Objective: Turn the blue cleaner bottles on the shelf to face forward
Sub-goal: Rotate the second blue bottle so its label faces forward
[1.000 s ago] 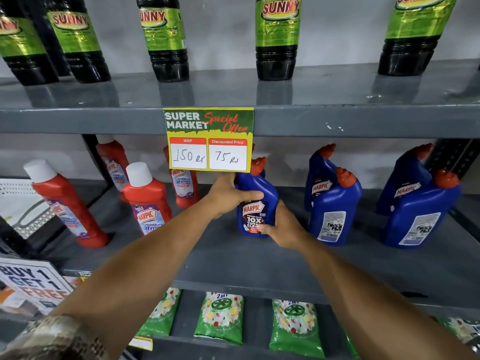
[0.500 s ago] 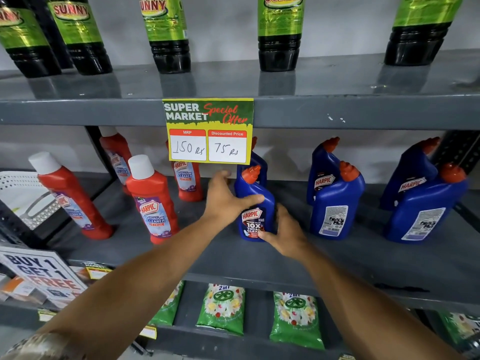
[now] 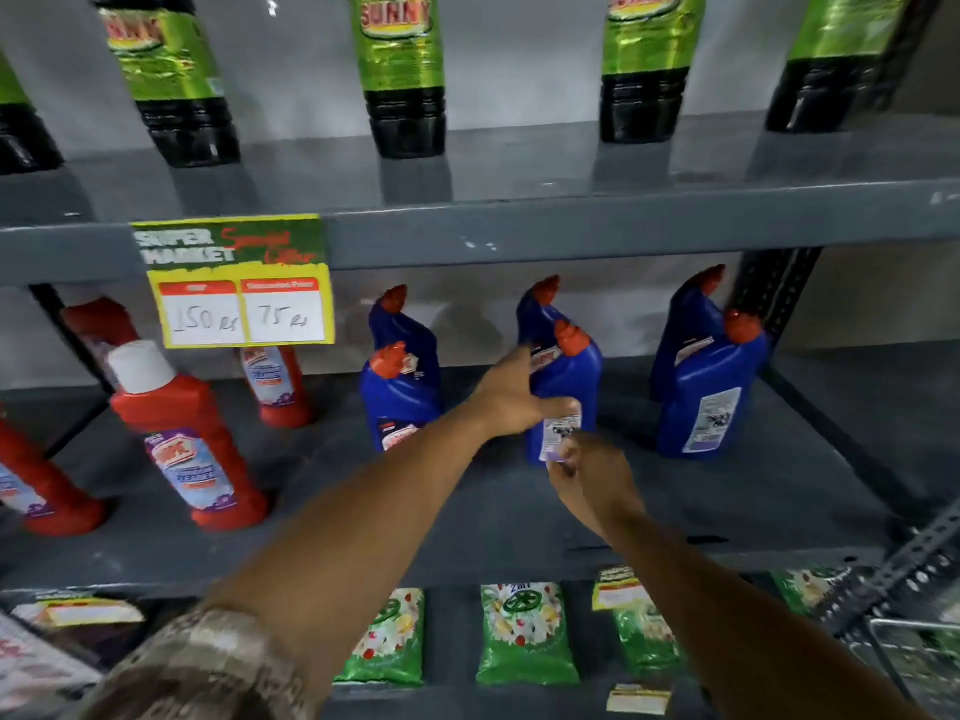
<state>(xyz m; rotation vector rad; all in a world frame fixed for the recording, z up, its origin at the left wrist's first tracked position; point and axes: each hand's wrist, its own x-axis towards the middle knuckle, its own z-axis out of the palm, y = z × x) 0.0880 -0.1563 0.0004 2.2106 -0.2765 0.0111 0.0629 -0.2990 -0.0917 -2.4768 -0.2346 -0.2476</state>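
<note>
Done: blue bottle (image 3: pixel 400 402) left of the hands, front label showing.
In hand: middle bottle (image 3: pixel 563 392), back label outward; left hand (image 3: pixel 511 394) and right hand (image 3: pixel 592 475) both clasp it.
Left: bottle (image 3: pixel 709 397) to their right, back label out.

SUNNY on green-labelled bottle (image 3: pixel 398 70), 150 Rs, 75 Rs on price sign (image 3: pixel 236 285)

A grey metal shelving unit (image 3: pixel 623 228) stood against a pale, plain wall (image 3: pixel 524 54), its perforated dark upright (image 3: pixel 774 298) rising at the right, while soft light gave a dull sheen to the upper shelf board (image 3: pixel 519 163).
</note>
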